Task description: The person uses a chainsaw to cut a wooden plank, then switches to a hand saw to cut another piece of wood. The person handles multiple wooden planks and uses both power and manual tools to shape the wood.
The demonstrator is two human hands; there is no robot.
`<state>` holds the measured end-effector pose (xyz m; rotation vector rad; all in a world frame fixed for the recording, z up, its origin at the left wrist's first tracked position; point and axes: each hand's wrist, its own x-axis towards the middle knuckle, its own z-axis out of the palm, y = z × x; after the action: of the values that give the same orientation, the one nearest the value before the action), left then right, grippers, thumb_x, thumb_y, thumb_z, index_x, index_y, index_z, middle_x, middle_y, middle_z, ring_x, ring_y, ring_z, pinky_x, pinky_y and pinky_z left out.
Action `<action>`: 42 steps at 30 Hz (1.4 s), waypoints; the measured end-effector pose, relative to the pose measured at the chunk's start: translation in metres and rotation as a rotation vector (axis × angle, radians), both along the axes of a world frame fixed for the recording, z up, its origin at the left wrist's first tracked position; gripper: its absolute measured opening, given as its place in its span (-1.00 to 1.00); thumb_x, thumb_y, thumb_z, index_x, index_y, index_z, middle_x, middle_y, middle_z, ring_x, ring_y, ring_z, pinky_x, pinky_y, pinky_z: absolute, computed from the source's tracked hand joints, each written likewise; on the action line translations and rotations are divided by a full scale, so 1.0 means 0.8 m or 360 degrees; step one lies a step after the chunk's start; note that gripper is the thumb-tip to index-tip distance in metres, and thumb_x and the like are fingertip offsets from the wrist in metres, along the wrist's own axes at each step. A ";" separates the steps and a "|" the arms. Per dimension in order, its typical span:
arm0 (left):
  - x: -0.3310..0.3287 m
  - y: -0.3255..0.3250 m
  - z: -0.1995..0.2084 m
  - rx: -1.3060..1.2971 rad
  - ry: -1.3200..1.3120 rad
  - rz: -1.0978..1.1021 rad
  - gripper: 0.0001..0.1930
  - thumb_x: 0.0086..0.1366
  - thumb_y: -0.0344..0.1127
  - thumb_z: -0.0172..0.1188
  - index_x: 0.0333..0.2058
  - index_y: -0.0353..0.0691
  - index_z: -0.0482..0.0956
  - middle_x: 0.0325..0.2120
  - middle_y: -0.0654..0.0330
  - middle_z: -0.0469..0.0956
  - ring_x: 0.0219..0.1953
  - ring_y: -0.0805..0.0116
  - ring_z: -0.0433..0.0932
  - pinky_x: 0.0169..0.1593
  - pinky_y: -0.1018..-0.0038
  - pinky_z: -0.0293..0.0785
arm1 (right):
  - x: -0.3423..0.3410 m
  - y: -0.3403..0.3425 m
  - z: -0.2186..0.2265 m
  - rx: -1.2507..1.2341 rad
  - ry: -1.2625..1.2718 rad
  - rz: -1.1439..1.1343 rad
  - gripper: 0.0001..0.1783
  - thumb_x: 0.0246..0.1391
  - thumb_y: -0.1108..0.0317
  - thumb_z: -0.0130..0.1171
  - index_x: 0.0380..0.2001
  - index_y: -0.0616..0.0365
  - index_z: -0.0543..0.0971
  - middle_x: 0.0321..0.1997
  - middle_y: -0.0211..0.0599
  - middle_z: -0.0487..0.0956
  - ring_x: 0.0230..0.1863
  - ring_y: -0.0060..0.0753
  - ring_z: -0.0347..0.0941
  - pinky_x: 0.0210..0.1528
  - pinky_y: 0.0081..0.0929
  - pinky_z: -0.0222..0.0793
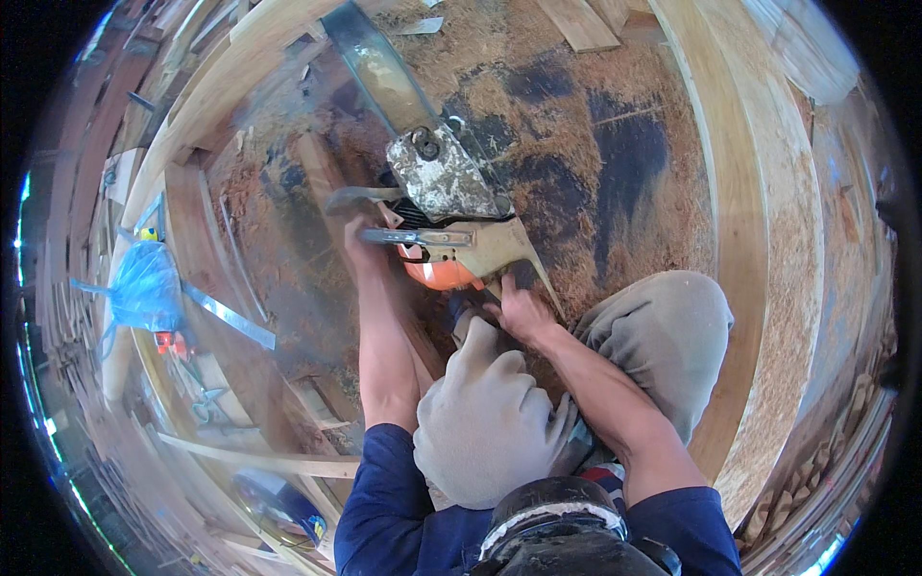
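A chainsaw (451, 184) lies across the middle of the view, with its worn, stained side cover facing up. Its wide guide bar (376, 75) points away to the far left, and its orange casing (440, 273) is turned toward me. On the left, my left hand (363, 242) is closed round the front handle, its fingers partly hidden by the handle. My right hand (521, 309) grips the pale rear handle, close to my knees. Where its fingertips rest under the handle is hidden.
Sawdust (538, 173) covers the dark floor. A thick curved-looking timber (740, 221) stands along the right, and a long beam (197, 226) along the left. On the left lie a blue plastic bag (146, 288), a metal strip (229, 315) and scissors-like tool (205, 398). A board (579, 24) sits ahead.
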<state>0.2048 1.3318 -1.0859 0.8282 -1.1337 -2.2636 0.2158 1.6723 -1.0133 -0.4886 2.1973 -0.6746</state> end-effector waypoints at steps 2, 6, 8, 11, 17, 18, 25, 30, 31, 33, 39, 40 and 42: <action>0.001 0.003 0.003 0.0023 -0.0064 0.0067 -0.73 0.33 -0.10 0.07 -0.45 -0.14 0.44 -0.48 0.21 0.44 -0.36 0.27 0.49 -0.17 0.27 0.48 | 0.000 0.000 0.002 0.0003 -0.0008 0.0002 -0.31 0.32 -0.05 0.16 0.12 0.35 0.20 -0.35 0.43 0.62 -0.25 0.53 0.59 -0.16 0.30 0.48; 0.002 0.005 0.002 0.0011 0.0049 0.0012 -0.75 0.31 -0.13 0.08 -0.46 -0.15 0.45 -0.47 0.21 0.45 -0.34 0.28 0.49 -0.14 0.27 0.46 | -0.001 0.002 0.006 0.0049 -0.0034 0.0022 -0.29 0.32 -0.06 0.16 0.15 0.35 0.19 -0.35 0.43 0.62 -0.25 0.54 0.59 -0.15 0.30 0.48; 0.001 0.004 -0.002 0.0022 0.0015 0.0079 -0.80 0.26 -0.17 0.12 -0.47 -0.14 0.46 -0.48 0.22 0.45 -0.34 0.30 0.50 -0.12 0.31 0.43 | -0.001 0.001 0.007 0.0054 -0.0042 0.0010 -0.27 0.32 -0.06 0.16 0.17 0.34 0.18 -0.34 0.44 0.62 -0.23 0.54 0.59 -0.14 0.30 0.48; -0.001 -0.002 -0.009 0.0188 0.0010 0.0048 -0.71 0.33 -0.08 0.06 -0.45 -0.17 0.45 -0.49 0.16 0.47 -0.34 0.20 0.54 -0.12 0.18 0.51 | 0.001 -0.001 0.007 0.0042 -0.0057 -0.0024 -0.26 0.32 -0.07 0.17 0.19 0.34 0.17 -0.32 0.45 0.62 -0.20 0.54 0.59 -0.11 0.29 0.49; 0.003 -0.014 -0.022 0.0081 0.0019 -0.0044 -0.72 0.33 -0.08 0.07 -0.46 -0.14 0.44 -0.49 0.15 0.52 -0.36 0.18 0.56 -0.17 0.21 0.51 | 0.000 -0.005 0.009 0.0054 -0.0137 -0.0005 -0.23 0.31 -0.08 0.17 0.21 0.34 0.14 -0.26 0.44 0.63 -0.15 0.53 0.59 -0.07 0.27 0.49; 0.004 -0.015 -0.023 0.0074 0.0112 -0.0106 -0.71 0.33 -0.08 0.07 -0.46 -0.14 0.44 -0.49 0.16 0.51 -0.35 0.19 0.56 -0.17 0.22 0.51 | 0.000 -0.005 0.010 0.0082 -0.0169 -0.0011 -0.24 0.31 -0.09 0.17 0.21 0.32 0.15 -0.22 0.44 0.63 -0.12 0.52 0.59 -0.04 0.27 0.49; 0.002 -0.011 -0.025 0.0096 -0.0003 0.0069 -0.70 0.32 -0.08 0.07 -0.49 -0.15 0.45 -0.52 0.20 0.46 -0.37 0.23 0.53 -0.18 0.28 0.46 | 0.002 -0.003 0.015 0.0035 -0.0026 -0.0014 -0.18 0.30 -0.08 0.19 0.22 0.43 0.15 -0.34 0.44 0.62 -0.24 0.53 0.59 -0.15 0.26 0.52; 0.003 -0.015 -0.031 -0.0012 0.0148 -0.0059 -0.70 0.33 -0.09 0.05 -0.49 -0.16 0.44 -0.51 0.18 0.46 -0.38 0.22 0.51 -0.18 0.28 0.42 | 0.003 -0.003 0.006 0.0037 -0.0029 0.0045 -0.17 0.31 -0.08 0.18 0.23 0.43 0.12 -0.34 0.44 0.62 -0.24 0.52 0.60 -0.16 0.27 0.52; 0.003 -0.016 -0.032 -0.0023 0.0143 -0.0071 -0.69 0.33 -0.09 0.05 -0.49 -0.16 0.44 -0.51 0.18 0.46 -0.38 0.22 0.51 -0.18 0.28 0.42 | 0.003 -0.003 0.005 0.0064 -0.0048 0.0053 -0.17 0.31 -0.08 0.18 0.23 0.43 0.12 -0.34 0.44 0.62 -0.24 0.52 0.60 -0.16 0.27 0.52; 0.004 -0.018 -0.035 0.0004 0.0127 -0.0081 -0.69 0.33 -0.09 0.04 -0.49 -0.17 0.43 -0.51 0.17 0.47 -0.38 0.20 0.51 -0.18 0.27 0.42 | 0.003 -0.002 0.002 0.0038 -0.0053 0.0043 -0.18 0.31 -0.08 0.17 0.23 0.42 0.12 -0.35 0.44 0.62 -0.24 0.52 0.60 -0.16 0.26 0.52; 0.004 -0.015 -0.034 0.0064 0.0092 -0.0015 -0.68 0.32 -0.09 0.02 -0.51 -0.18 0.43 -0.53 0.10 0.51 -0.40 0.17 0.51 -0.21 0.31 0.41 | 0.009 -0.001 -0.006 0.0049 -0.0017 0.0056 -0.18 0.31 -0.13 0.14 0.22 0.39 0.14 -0.33 0.43 0.63 -0.24 0.54 0.60 -0.16 0.28 0.52; 0.003 -0.013 -0.032 0.0077 0.0063 0.0001 -0.68 0.32 -0.09 0.02 -0.51 -0.18 0.43 -0.53 0.09 0.51 -0.40 0.17 0.51 -0.22 0.31 0.41 | 0.010 -0.001 -0.007 0.0048 -0.0004 0.0054 -0.19 0.31 -0.14 0.13 0.21 0.38 0.14 -0.33 0.43 0.63 -0.24 0.54 0.60 -0.16 0.29 0.52; 0.002 -0.010 -0.027 0.0049 0.0090 -0.0019 -0.68 0.32 -0.08 0.03 -0.51 -0.18 0.43 -0.53 0.09 0.52 -0.41 0.19 0.52 -0.23 0.33 0.41 | 0.012 -0.001 -0.012 0.0048 0.0025 0.0074 -0.18 0.31 -0.16 0.12 0.21 0.37 0.14 -0.33 0.42 0.63 -0.25 0.53 0.60 -0.19 0.29 0.52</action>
<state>0.2061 1.3240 -1.1078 0.7660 -1.0836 -2.3048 0.2252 1.6714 -1.0229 -0.5296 2.2005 -0.6142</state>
